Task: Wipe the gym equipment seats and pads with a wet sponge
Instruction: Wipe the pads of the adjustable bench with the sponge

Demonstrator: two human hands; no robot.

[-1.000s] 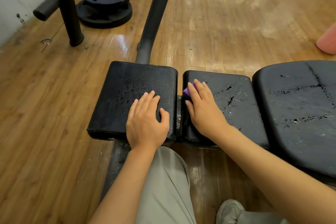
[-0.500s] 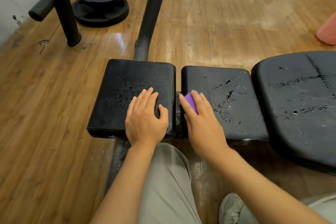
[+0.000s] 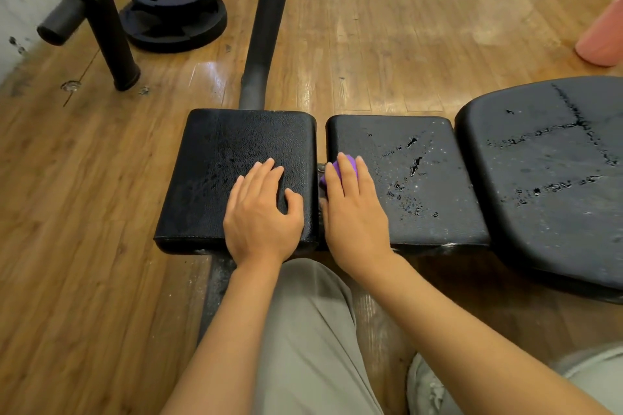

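Purple sponge (image 3: 340, 169) peeks from under right hand (image 3: 354, 212) on cracked pad (image 3: 421, 185).

The right hand (image 3: 354, 212) has been pulled back toward the lower edge of the frame, along the left edge of the middle pad (image 3: 421, 199). The purple sponge (image 3: 332, 172) has been dragged along under its fingers. More of the sponge is now seen at the gap between the pads.
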